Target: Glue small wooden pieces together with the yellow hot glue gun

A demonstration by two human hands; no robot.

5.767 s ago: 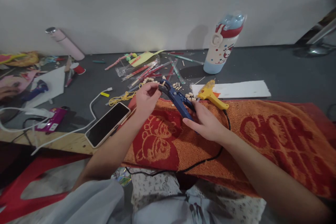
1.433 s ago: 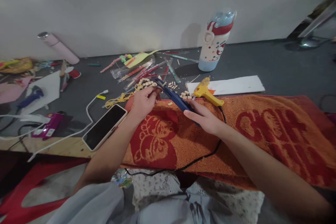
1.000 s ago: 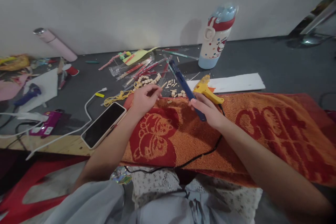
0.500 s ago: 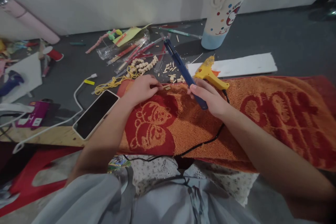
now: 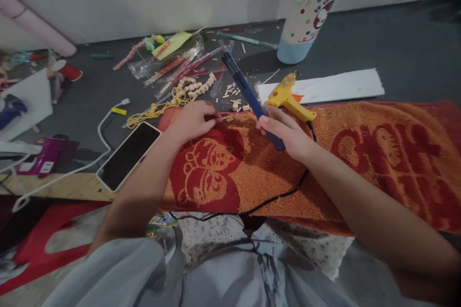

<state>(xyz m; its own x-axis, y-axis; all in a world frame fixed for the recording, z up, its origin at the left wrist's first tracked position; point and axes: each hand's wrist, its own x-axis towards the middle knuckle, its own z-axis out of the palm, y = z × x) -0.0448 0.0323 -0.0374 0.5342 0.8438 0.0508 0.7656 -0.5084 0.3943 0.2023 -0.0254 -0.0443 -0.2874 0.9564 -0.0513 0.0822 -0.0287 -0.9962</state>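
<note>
My right hand (image 5: pixel 286 132) is closed around the lower part of a long dark blue tool (image 5: pixel 248 96), which slants up to the left above an orange and red towel (image 5: pixel 266 172). Resting at the towel's back left edge is my left hand (image 5: pixel 198 120), its fingers bent together beside small wooden stick pieces (image 5: pixel 227 118); what they hold, if anything, is hidden. Just behind my right hand lies a yellow glue gun (image 5: pixel 290 98) with a black cable. More cut wooden bits (image 5: pixel 232 91) are scattered behind the towel, near a row of joined pieces (image 5: pixel 196 87).
A tall bottle (image 5: pixel 306 19) stands at the back, behind a white strip (image 5: pixel 342 85). A phone (image 5: pixel 129 156) and white cable (image 5: pixel 103 129) lie left of my left forearm, with yellow string (image 5: pixel 149 115) behind. Plastic-wrapped sticks (image 5: pixel 176 69) lie at back left.
The view has shifted slightly, so the bottle and the objects at left sit a little differently in the picture. Both hands and the blue tool keep nearly the same places.
</note>
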